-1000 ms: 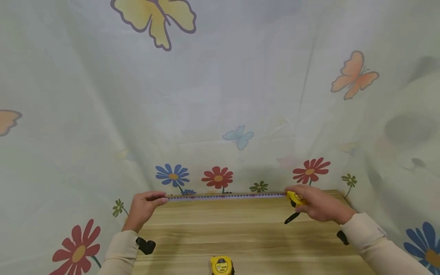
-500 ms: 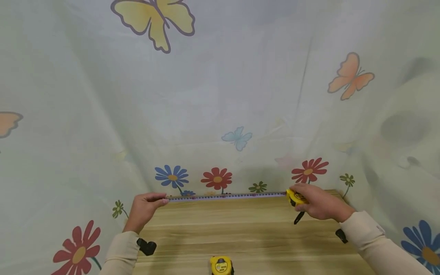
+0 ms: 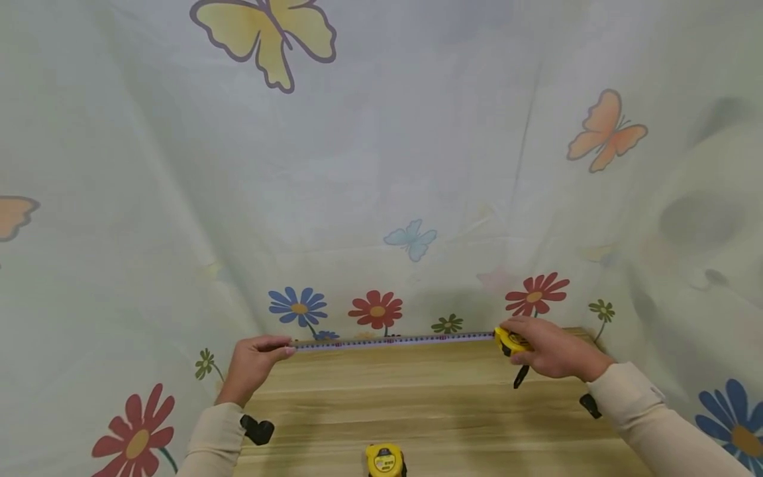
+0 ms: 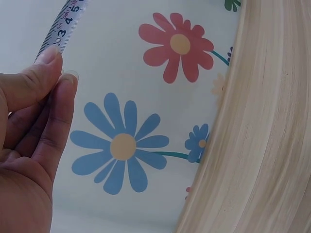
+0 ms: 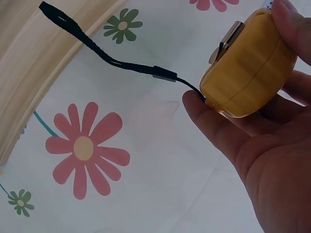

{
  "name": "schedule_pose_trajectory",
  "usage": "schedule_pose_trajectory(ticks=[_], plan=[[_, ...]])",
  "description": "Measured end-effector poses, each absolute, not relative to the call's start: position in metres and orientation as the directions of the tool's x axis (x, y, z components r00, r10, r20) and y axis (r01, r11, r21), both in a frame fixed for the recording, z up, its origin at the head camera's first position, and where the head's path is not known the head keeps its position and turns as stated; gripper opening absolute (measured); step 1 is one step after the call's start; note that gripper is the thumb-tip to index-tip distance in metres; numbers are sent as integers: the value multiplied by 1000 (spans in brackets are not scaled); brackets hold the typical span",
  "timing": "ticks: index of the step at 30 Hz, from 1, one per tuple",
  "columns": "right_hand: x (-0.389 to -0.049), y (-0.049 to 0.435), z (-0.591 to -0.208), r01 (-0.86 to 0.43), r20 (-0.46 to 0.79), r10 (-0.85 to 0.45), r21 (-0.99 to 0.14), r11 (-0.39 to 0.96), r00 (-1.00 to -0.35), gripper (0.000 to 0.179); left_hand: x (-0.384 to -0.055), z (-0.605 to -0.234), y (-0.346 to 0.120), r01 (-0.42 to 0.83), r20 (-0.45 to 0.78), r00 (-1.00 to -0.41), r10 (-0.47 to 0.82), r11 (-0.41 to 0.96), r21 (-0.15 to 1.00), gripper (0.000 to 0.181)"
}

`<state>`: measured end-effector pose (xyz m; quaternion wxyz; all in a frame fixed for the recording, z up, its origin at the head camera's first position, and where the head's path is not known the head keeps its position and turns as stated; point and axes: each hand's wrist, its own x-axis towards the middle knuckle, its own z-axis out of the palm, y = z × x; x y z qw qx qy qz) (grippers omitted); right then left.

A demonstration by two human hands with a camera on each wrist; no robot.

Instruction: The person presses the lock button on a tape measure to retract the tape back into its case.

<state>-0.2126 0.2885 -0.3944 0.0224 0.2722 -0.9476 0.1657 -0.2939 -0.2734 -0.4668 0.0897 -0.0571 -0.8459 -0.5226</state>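
Observation:
A yellow tape measure (image 3: 509, 341) is held in my right hand (image 3: 551, 349), its black wrist strap (image 5: 116, 63) dangling free. The white measuring blade (image 3: 393, 341) stretches leftward from its case, nearly straight, to my left hand (image 3: 253, 364). Thumb and fingertips of the left hand pinch the blade's end; the left wrist view shows the thumb (image 4: 48, 56) lying just below the 3 mark. In the right wrist view, thumb and fingers wrap round the yellow case (image 5: 252, 68), with a metal clip (image 5: 228, 41) on its side.
A second yellow tape measure (image 3: 385, 460) rests on the wood-grain table (image 3: 387, 397) at the front. Behind and at both sides hangs a pale cloth (image 3: 357, 165) printed with flowers and butterflies. Black wrist mounts (image 3: 257, 430) show at both cuffs.
The hanging strap has swung a little to the right. Both hands keep their hold, and the blade stays drawn out, with only slight shifts in the head view.

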Motion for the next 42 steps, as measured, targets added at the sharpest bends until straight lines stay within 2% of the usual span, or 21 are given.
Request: schedule_pose_trajectory(ticks=[7,21,32,42], plan=[[-214,288,-395,-535,131,-522,-303,789,-843,48,-291,-466,-271,176,195,-981,2,436,883,35],[-212,286,-395,-528,137,-511,-283,801,-849,50,-290,-465,-266,183,195,-981,10,400,898,33],[-212,285,-394,-521,126,-508,-299,799,-852,49,-290,-462,-260,164,186,-982,-7,442,882,28],[-211,284,-393,-510,124,-498,-308,803,-858,48,-292,-463,-255,167,183,-983,3,425,890,27]])
